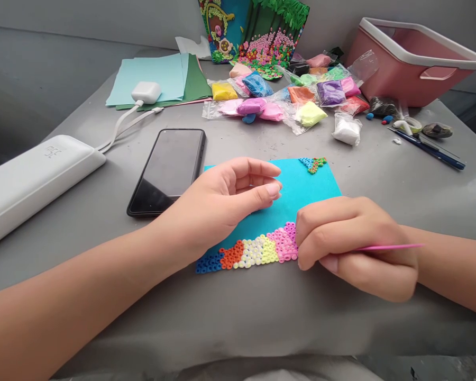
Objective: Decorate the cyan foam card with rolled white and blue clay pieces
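A bright blue sheet lies on the table under both hands. Small clay rings in blue, orange, white, yellow and pink line its near edge, and a blue, green and red cluster sits at its far right corner. Over the sheet's left part hovers my left hand, thumb and fingertips pinched together; anything between them is too small to make out. My right hand is closed around a thin pointed pink stick. Its fingers rest by the pink rings and hide the stick's other end and the sheet's near right corner.
Left of the sheet lie a phone and a white power bank with a cable. Coloured papers, several clay packets, a decorated panel and a pink basket stand behind. A blue pen lies right.
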`<state>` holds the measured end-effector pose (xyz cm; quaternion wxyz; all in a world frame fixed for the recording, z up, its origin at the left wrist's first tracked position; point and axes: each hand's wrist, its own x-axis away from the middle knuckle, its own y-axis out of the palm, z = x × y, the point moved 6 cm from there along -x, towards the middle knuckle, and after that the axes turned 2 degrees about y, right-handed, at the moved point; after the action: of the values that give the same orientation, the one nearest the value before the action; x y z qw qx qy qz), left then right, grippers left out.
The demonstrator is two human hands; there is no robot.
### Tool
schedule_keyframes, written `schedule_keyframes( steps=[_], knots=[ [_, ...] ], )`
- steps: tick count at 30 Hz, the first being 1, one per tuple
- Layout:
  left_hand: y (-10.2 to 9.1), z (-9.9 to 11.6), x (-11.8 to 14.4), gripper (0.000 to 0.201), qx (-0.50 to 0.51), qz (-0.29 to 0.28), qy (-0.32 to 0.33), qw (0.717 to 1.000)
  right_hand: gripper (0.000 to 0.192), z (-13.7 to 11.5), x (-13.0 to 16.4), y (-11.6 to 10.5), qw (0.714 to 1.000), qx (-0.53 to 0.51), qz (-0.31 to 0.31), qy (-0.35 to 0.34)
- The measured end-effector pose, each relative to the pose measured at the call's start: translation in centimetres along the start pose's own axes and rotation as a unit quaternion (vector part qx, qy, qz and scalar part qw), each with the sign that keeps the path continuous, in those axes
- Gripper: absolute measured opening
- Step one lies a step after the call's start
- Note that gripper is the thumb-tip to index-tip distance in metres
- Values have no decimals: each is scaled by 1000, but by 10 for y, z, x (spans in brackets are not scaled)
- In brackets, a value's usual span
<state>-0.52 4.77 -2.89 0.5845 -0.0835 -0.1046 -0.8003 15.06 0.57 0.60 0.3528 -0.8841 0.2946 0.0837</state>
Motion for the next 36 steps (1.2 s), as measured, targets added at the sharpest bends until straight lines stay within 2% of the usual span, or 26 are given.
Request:
schedule_keyframes(
  steps=[3, 10, 14, 22, 29, 36],
  knots=[
    [1, -1, 0, 28, 9, -2, 3, 1000, 30, 0, 0, -10, 999, 0, 45, 18],
    [4, -5, -4, 26, 58, -45, 8, 997, 23, 14, 3, -29, 978, -1, 207, 28],
    [4, -6, -5, 28, 71, -49, 11, 996, 23, 20, 5, -32, 967, -15, 252, 22],
    [13, -4, -4, 14, 132, -78, 5, 988, 24, 20, 8, -36, 959, 2, 283, -5],
    [8, -5, 0, 26, 114, -61, -6, 992, 23, 12, 4, -32, 962, 1, 273, 4],
    [9, 1, 0, 22, 87, -82, 9, 993, 23, 9, 3, -30, 964, 37, 263, -2]
  ],
)
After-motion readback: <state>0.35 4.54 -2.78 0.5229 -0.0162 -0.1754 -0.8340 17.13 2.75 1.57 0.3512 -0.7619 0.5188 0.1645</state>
